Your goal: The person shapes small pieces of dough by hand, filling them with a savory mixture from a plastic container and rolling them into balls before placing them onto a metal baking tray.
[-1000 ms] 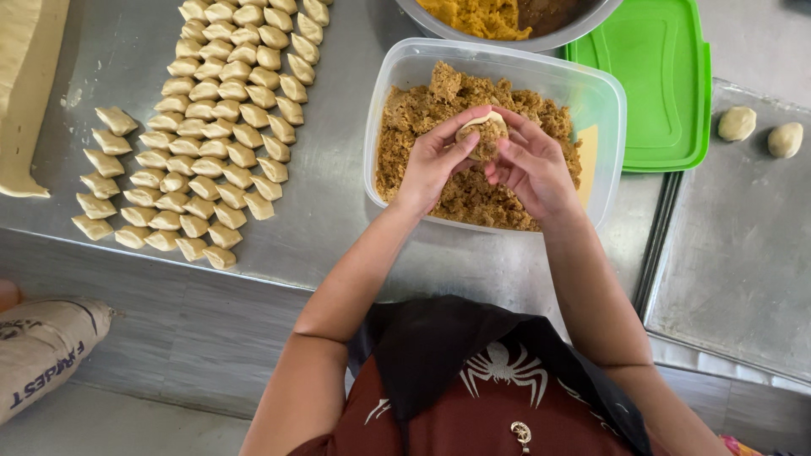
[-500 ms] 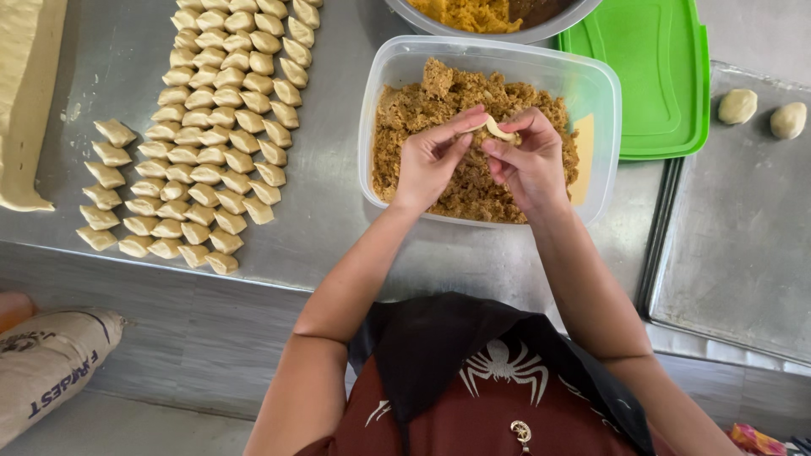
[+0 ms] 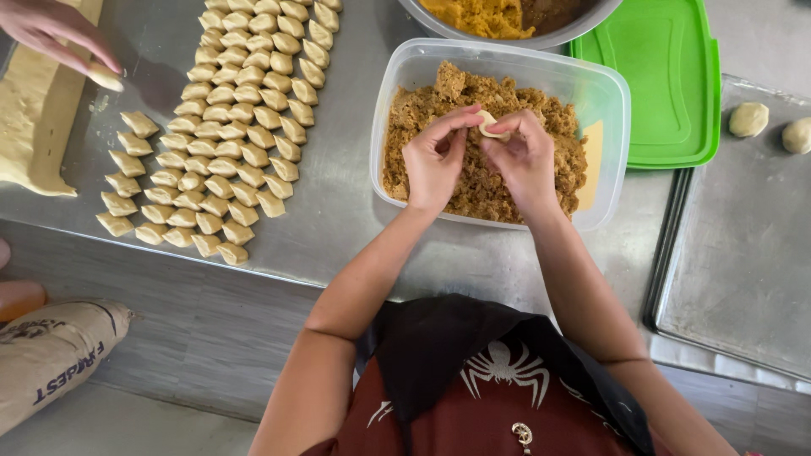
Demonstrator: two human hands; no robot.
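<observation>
My left hand (image 3: 435,158) and my right hand (image 3: 522,155) meet over a clear plastic tub (image 3: 608,93) of brown crumbly filling (image 3: 422,118). Between their fingertips they pinch one small pale dough piece (image 3: 489,124), held just above the filling. To the left, on the steel table (image 3: 338,211), lie several rows of folded dough pieces (image 3: 228,127).
Another person's hand (image 3: 51,29) at top left holds a dough bit over a flat dough sheet (image 3: 34,118). A metal bowl (image 3: 507,21), a green lid (image 3: 667,76), a baking tray (image 3: 743,253) with two dough balls (image 3: 748,119) and a sack (image 3: 51,359) surround me.
My hands have kept working the dough piece over the tub, fingertips closing tighter on it. Another person's hand has come into view at top left.
</observation>
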